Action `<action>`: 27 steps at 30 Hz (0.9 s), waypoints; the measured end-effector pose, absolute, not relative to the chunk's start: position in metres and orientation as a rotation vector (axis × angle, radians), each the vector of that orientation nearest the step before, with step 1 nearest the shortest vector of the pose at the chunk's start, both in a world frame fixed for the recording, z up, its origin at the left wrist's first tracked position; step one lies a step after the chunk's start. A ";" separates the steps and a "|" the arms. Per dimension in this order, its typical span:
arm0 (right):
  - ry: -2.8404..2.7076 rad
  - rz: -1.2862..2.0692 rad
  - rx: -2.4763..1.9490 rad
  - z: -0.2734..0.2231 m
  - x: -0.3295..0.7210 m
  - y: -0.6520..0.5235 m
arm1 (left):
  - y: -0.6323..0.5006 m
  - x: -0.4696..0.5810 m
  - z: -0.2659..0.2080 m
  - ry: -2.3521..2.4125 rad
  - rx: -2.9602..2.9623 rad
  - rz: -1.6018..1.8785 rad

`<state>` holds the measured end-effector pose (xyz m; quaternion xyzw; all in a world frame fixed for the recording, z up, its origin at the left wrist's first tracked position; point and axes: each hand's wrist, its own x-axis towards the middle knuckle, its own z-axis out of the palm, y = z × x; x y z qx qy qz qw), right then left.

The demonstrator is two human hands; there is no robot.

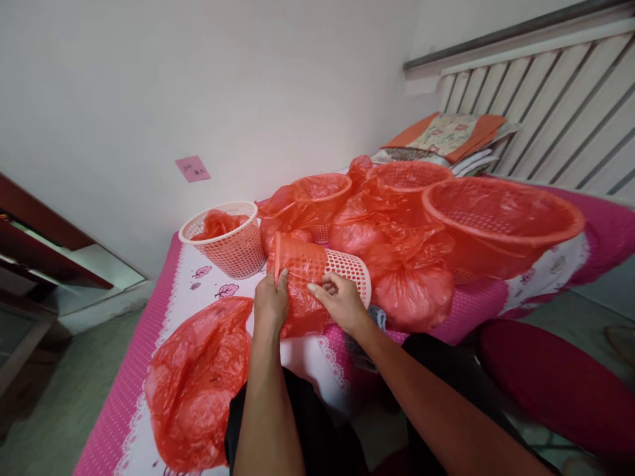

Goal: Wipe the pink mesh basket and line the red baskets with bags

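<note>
A white perforated wastebasket [351, 268] lies tilted on its side in front of me, its mouth toward the left. A red plastic bag [303, 311] is folded over its rim and covers much of its outside. My left hand [270, 301] is closed on the bag at the rim end. Farther right, my right hand [342, 301] pinches the bag's edge against the basket's side, fingers curled. Close to my left forearm a loose red plastic bag [198, 390] lies crumpled on the table.
A white basket [228, 248] with a red bag inside stands at the left. Several red-lined baskets, one a large basket [501, 218], and filled red bags [414, 291] crowd the right. Folded cloths [446, 135] lie behind. A dark red stool [555, 390] stands at right.
</note>
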<state>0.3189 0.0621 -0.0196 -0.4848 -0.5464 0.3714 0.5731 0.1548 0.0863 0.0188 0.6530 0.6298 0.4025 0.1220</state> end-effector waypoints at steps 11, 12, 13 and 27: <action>-1.195 0.955 -1.158 -0.032 0.330 0.069 | 0.087 0.153 0.019 1.837 1.876 1.181; -1.184 1.001 -1.154 -0.033 0.332 0.068 | 0.087 0.153 0.019 1.840 1.880 1.180; -1.172 1.032 -1.146 -0.032 0.333 0.068 | 0.088 0.153 0.019 1.836 1.885 1.180; -1.081 0.941 -1.127 -0.024 0.330 0.070 | 0.087 0.154 0.016 1.768 1.929 1.163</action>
